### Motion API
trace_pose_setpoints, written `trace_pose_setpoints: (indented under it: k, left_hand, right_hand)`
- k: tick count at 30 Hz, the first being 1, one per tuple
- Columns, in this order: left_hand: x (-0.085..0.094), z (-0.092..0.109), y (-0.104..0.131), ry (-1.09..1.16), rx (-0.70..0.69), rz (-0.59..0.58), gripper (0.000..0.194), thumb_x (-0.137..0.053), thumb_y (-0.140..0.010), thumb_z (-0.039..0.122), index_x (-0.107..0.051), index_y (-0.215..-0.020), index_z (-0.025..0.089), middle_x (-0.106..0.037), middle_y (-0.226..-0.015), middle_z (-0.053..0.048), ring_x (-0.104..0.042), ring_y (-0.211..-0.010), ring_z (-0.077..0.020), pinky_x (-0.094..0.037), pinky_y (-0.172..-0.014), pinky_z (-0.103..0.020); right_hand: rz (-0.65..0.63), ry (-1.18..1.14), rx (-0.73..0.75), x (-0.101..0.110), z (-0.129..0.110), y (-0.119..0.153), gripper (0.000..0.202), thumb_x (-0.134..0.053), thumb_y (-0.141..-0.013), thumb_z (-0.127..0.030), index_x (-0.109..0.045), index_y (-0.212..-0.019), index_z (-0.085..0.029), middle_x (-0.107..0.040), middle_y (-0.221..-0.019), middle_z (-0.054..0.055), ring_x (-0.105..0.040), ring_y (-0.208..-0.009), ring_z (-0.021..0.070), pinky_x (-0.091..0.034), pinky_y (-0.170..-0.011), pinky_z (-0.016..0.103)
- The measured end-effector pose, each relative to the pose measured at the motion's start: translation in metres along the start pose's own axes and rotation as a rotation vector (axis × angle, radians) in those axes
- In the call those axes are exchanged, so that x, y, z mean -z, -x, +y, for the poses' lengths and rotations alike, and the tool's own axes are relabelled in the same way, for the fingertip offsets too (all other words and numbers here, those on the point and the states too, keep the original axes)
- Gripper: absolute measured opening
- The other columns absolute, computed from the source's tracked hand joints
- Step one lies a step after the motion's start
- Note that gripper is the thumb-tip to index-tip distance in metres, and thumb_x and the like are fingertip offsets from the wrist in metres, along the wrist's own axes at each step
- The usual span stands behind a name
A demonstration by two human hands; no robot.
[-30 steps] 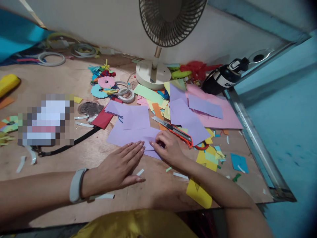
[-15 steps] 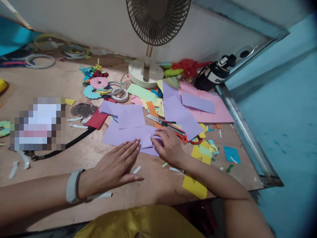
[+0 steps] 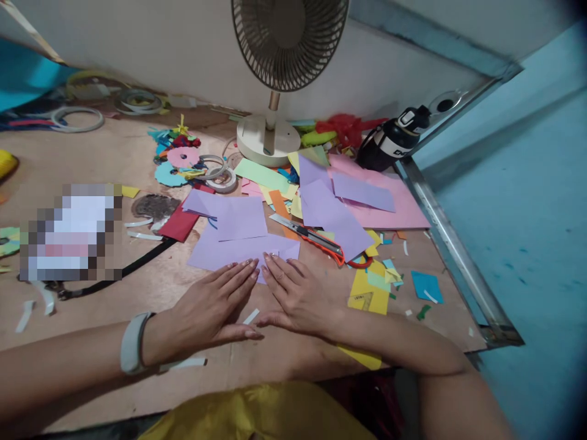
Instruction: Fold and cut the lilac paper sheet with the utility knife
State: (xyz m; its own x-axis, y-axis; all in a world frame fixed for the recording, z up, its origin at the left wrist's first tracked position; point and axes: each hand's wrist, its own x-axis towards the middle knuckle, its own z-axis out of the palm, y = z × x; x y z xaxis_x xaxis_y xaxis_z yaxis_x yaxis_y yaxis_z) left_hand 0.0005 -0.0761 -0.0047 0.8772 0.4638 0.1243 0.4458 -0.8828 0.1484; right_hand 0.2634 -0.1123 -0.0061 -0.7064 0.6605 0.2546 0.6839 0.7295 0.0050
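Note:
My left hand [image 3: 208, 305] lies flat, its fingertips at the near edge of a purple paper sheet [image 3: 208, 247]. Beside it my right hand [image 3: 293, 293] also rests flat, fingers stretched over the sheet's right part, where a folded corner [image 3: 290, 247] shows. The fingers hide some of that paper. A smaller purple piece [image 3: 241, 218] lies on top, just beyond my fingers. To the right is a utility knife [image 3: 312, 237] with an orange edge and its blade out, partly on an orange strip [image 3: 280, 205].
A fan [image 3: 268, 143] stands at the back, with a dark bottle [image 3: 392, 140] to its right. Pink and purple sheets [image 3: 342, 214] lie right of the knife. Tape rolls [image 3: 222, 180], a red piece [image 3: 181, 225], a black strap [image 3: 132, 266] and paper scraps are scattered around.
My right hand has come down from a bent-finger hold at the paper's right side to lie flat nearer me, beside the left. My left hand has hardly moved.

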Motion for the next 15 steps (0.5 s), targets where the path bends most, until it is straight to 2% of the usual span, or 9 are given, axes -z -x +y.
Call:
trace_pose_setpoints:
  k: [4,9,15]
  left_hand:
    - [0.001,-0.008,0.006,0.037,-0.046,0.021,0.104,-0.041,-0.097,0.085,-0.031,-0.167,0.008,-0.044,-0.164,-0.023,-0.049,-0.15,-0.035,-0.032,-0.127,-0.047]
    - [0.009,-0.018,0.022,0.036,-0.068,0.03,0.105,-0.048,-0.099,0.08,-0.013,-0.172,0.013,-0.044,-0.165,-0.02,-0.047,-0.152,-0.0323,-0.022,-0.131,-0.047]
    - [0.018,-0.027,0.034,0.04,-0.087,0.008,0.101,-0.051,-0.1,0.076,-0.013,-0.173,0.017,-0.044,-0.166,-0.016,-0.048,-0.152,-0.0313,-0.023,-0.131,-0.045]
  right_hand:
    - [0.006,-0.055,-0.04,-0.002,0.003,0.006,0.092,-0.048,-0.098,-0.079,-0.06,-0.145,-0.001,-0.049,-0.157,0.033,-0.049,-0.149,0.0398,-0.047,-0.111,0.055]
    - [0.031,-0.074,-0.058,-0.002,0.007,0.014,0.089,-0.052,-0.097,-0.077,-0.061,-0.144,-0.001,-0.051,-0.156,0.033,-0.051,-0.147,0.0404,-0.047,-0.111,0.055]
    - [0.013,-0.118,-0.087,0.0,0.012,0.025,0.092,-0.061,-0.092,-0.078,-0.058,-0.148,-0.004,-0.051,-0.157,0.033,-0.047,-0.149,0.0422,-0.047,-0.11,0.057]
